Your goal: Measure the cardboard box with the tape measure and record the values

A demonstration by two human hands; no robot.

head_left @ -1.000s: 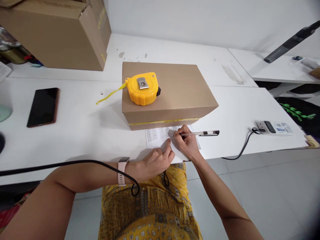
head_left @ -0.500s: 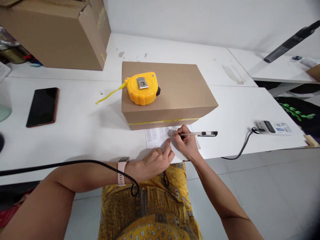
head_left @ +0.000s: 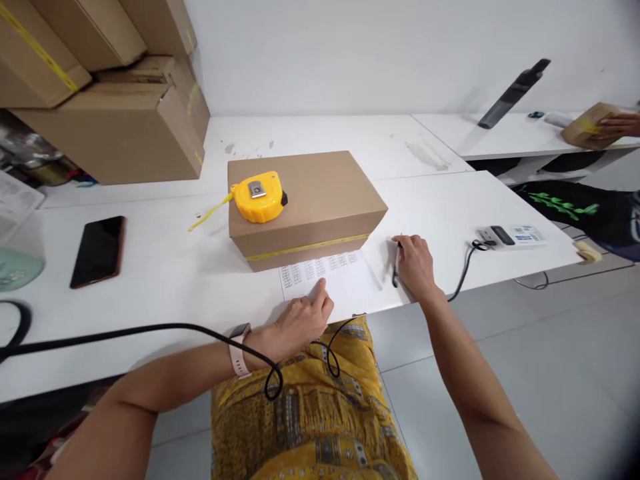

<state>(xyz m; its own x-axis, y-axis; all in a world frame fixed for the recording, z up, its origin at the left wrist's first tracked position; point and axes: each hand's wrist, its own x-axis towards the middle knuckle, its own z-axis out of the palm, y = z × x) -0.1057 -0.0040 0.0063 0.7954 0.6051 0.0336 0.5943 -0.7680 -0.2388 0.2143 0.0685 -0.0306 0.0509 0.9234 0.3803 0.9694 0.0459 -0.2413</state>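
Observation:
A sheet of paper with handwritten columns (head_left: 350,283) lies at the table's front edge, its top tucked against or under the cardboard box (head_left: 320,190). My left hand (head_left: 303,320) rests on the lower part of the sheet, index finger stretched out and the other fingers bent, holding nothing. To the right of the sheet, my right hand (head_left: 416,267) is low over the table with its fingers closed on a pen (head_left: 397,265), which points toward me. On top of the box sits a yellow tape measure (head_left: 260,197) with its yellow strap hanging off the left side.
A phone (head_left: 99,251) lies left of the box. Stacked cartons (head_left: 135,130) stand at the back left. A black cable (head_left: 150,328) crosses in front of my left forearm. On the right are a power strip (head_left: 515,236) and another person's hand (head_left: 620,125) at a small box.
My right hand has moved off the paper to the right with the pen, which has turned from sideways to pointing toward me. My left hand stays on the sheet. The view has shifted.

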